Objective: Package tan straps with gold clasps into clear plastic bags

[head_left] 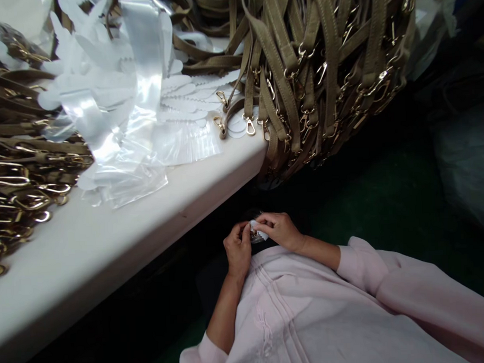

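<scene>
**Left hand and right hand pinch a small white piece between them**

The long white table runs diagonally across the view, its near edge beside the person, who wears a pale pink top. Over the table's far corner hangs a thick heap of olive-brown straps, with gold-coloured clasps at many of their ends. A lower pile of similar straps and clasps lies at the table's left side. Between the two are glossy clear plastic sleeves, overlapping a spread of white cards, some with scalloped edges.

Both hands are off the table, close together just in front of the pink top. The left hand's grip is narrow, thumb and forefinger closed on one side of the white piece; the right hand pinches the other side just as tightly, its fingertips almost meeting the left's. The white piece has a toothed edge and sits right between the fingertips. Smallest of all, a gold-coloured bit shows against it by the left fingertips; its form is too small to tell.
</scene>
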Available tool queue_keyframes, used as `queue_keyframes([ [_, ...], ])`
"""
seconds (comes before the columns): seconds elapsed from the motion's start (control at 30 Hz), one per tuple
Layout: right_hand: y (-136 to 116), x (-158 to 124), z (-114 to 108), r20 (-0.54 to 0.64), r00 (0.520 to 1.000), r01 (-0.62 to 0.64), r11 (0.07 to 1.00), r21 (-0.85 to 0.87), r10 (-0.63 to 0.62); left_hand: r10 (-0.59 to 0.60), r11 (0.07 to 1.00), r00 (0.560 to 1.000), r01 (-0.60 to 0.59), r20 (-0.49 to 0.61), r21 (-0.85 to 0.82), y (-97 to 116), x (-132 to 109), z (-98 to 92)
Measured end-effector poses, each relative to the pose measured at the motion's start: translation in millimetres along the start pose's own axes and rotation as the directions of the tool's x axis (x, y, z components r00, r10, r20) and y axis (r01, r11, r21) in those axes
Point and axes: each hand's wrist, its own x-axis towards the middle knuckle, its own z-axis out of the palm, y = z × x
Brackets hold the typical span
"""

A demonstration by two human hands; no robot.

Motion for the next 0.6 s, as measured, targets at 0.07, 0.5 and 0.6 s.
queue_keyframes([
  [0.07,1.4,-1.6,0.7,0.010,1.000,0.028,1.000,-0.001,-0.028,-0.022,1.000,1.000,0.022,-0.003,-0.013,-0.4,0.7,0.1],
  [0.5,0.4,0.3,2.7,-0.008,0.998,0.055,0.992,-0.112,-0.057,0.024,0.999,1.000,-0.023,0.007,-0.026,5.4,-1.6,-0.7],
  [0.6,2.5,5.6,-2.3,0.071,0.995,0.085,0.989,-0.121,-0.077,0.055,0.998,0.998,-0.055,0.018,-0.012,6.3,-1.8,-1.2],
])
